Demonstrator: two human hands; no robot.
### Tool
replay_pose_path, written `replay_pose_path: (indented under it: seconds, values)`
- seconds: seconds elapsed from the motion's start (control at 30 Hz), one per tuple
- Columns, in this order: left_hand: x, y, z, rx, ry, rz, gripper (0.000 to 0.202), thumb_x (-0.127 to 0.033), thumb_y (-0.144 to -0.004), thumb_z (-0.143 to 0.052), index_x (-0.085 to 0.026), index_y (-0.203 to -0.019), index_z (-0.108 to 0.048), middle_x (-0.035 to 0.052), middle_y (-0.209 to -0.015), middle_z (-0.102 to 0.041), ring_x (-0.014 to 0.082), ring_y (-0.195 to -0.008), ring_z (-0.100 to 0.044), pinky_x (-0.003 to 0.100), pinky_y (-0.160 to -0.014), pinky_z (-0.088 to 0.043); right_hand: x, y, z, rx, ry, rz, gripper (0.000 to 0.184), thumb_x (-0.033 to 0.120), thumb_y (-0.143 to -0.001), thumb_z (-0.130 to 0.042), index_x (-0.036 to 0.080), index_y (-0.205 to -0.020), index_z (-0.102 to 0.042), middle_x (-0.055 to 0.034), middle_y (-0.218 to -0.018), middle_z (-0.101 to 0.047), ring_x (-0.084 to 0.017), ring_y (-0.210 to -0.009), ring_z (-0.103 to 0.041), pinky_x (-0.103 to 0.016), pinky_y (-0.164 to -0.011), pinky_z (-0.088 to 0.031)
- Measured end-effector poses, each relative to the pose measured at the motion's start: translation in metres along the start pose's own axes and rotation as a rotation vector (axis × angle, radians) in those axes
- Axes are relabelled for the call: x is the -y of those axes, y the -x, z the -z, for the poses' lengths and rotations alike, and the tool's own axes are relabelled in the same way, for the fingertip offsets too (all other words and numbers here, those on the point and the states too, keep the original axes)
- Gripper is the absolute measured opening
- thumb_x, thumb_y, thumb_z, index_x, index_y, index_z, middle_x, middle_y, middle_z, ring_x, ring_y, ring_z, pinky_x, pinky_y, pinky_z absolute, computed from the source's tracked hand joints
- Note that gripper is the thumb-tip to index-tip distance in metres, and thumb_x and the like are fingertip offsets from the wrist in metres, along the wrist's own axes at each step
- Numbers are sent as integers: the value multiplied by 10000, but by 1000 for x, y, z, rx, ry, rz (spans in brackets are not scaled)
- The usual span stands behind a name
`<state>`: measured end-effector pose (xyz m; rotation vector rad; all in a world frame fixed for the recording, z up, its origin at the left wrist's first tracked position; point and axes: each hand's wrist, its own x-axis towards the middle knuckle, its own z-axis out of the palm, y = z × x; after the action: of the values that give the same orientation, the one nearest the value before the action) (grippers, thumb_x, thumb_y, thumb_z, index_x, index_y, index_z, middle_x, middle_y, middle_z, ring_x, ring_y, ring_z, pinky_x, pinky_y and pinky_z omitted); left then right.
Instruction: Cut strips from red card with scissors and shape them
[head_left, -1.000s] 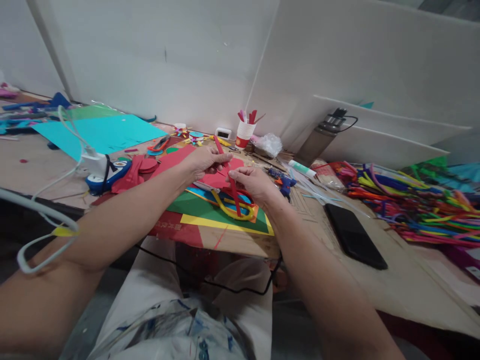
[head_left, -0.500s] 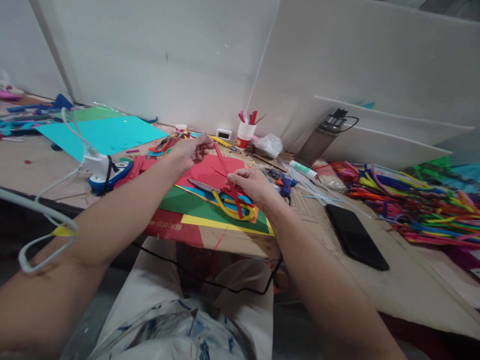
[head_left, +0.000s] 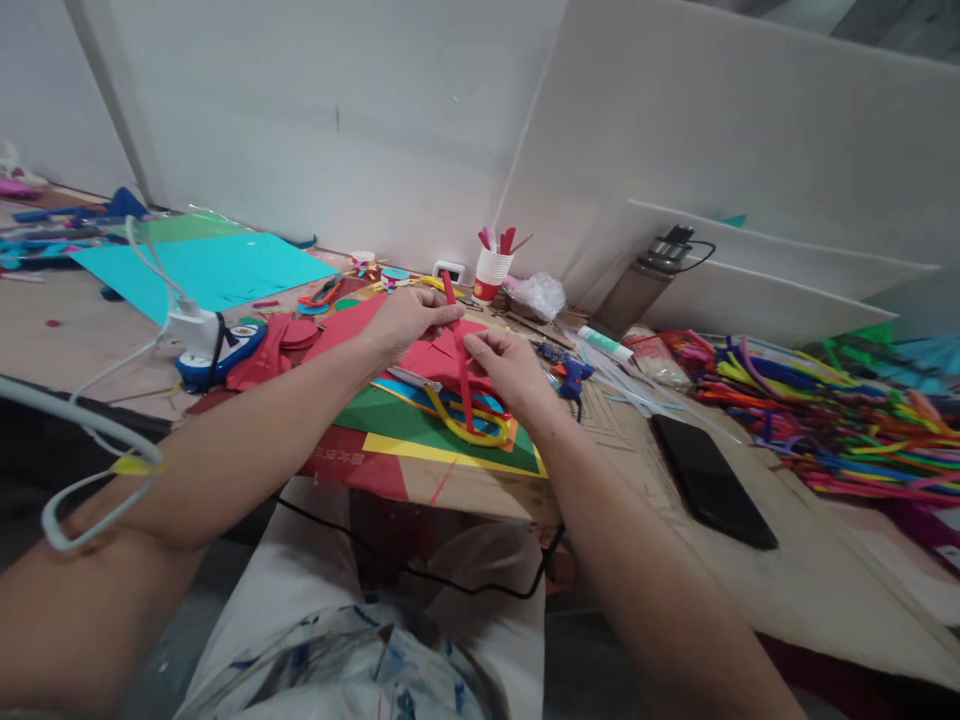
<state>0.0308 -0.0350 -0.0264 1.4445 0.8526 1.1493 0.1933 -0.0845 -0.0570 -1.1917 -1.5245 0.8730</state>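
A narrow red paper strip (head_left: pixel 463 388) is pinched by both of my hands, standing nearly upright above the table. My left hand (head_left: pixel 417 318) grips it near its upper part, thumb against the strip. Just below and to the right, my right hand (head_left: pixel 504 365) is closed on the same strip, thumb and forefinger together. Under the hands lie red paper sheets (head_left: pixel 352 335) and yellow-handled scissors (head_left: pixel 459 428), their blades partly hidden. Green paper (head_left: pixel 360 413) and yellow paper (head_left: pixel 420 448) stick out beneath.
A blue hot glue gun (head_left: pixel 574 374), a black phone (head_left: pixel 712 480) and a pile of coloured pipe cleaners (head_left: pixel 847 420) lie to the right. Behind stand a paper cup (head_left: pixel 491 277) and a bottle (head_left: pixel 645 282). A charger with cables (head_left: pixel 196 330) and cyan paper (head_left: pixel 217 270) are left.
My left hand has moved right and slightly down, from the strip's top end to a grip close to my right hand. The strip now stands more upright.
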Motion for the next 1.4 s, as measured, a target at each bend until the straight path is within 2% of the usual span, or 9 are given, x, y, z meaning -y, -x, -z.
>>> replay_pose_path:
  seconds: [0.13,0.23,0.3,0.5,0.7,0.97,1.13,1.23,1.4]
  values:
    - [-8,8,-8,256,-30,27,290,-229,-684,-806,-116,-550,-575,-27,-507,-502,35,-448,-408,202,-458,-272,8,-4,3,-90,-181,52,368,546,-791,-636,198,-900,-690,-12,-808,-668,-110,-661,-565,-241,-618,-473]
    - [-10,12,-15,418,-79,60,269,-245,-669,-804,-114,-557,-596,-26,-502,-494,42,-454,-405,207,-459,-263,14,-5,5,-70,-246,81,351,539,-754,-685,196,-828,-679,-1,-758,-659,-108,-645,-566,-245,-623,-481]
    - [-9,13,-17,464,-92,70,226,-250,-675,-790,-117,-588,-629,-18,-521,-515,48,-470,-417,208,-470,-276,17,-3,5,-58,-286,74,312,489,-711,-737,191,-733,-647,10,-694,-638,-105,-611,-561,-246,-606,-476]
    - [-10,17,-20,418,-159,30,191,-261,-692,-770,-126,-599,-672,19,-566,-598,69,-515,-472,216,-511,-333,22,-1,8,-106,-389,21,289,380,-626,-784,190,-591,-570,36,-553,-559,-78,-493,-462,-234,-502,-404]
    - [-16,23,-27,431,-172,-16,226,-312,-760,-715,-132,-628,-686,49,-657,-687,62,-519,-467,209,-524,-351,23,-5,13,-260,-392,47,294,347,-590,-805,191,-549,-559,50,-513,-498,-72,-479,-396,-237,-477,-341]
    - [-17,22,-29,451,-29,-3,284,-336,-765,-710,-135,-592,-609,12,-589,-611,54,-486,-438,206,-492,-327,30,-4,12,-263,-512,3,295,359,-540,-801,195,-535,-555,50,-492,-482,-78,-469,-383,-243,-463,-330]
    - [-23,20,-32,464,-9,31,270,-304,-736,-720,-135,-571,-590,-5,-549,-565,54,-488,-437,204,-500,-332,30,-4,14,-308,-523,32,309,316,-559,-801,191,-509,-523,64,-471,-444,-69,-467,-372,-237,-469,-328]
    - [-32,17,-33,473,-44,50,252,-315,-732,-720,-131,-590,-623,22,-571,-608,61,-490,-449,209,-493,-327,30,-4,16,-291,-558,23,313,373,-565,-822,186,-582,-571,59,-513,-481,-69,-475,-393,-235,-469,-344]
    - [-49,6,-28,462,-122,66,247,-309,-714,-743,-122,-579,-655,39,-546,-606,54,-443,-409,216,-450,-275,32,-6,22,-239,-616,2,456,618,-647,-736,190,-741,-608,34,-636,-546,-76,-510,-458,-242,-506,-408]
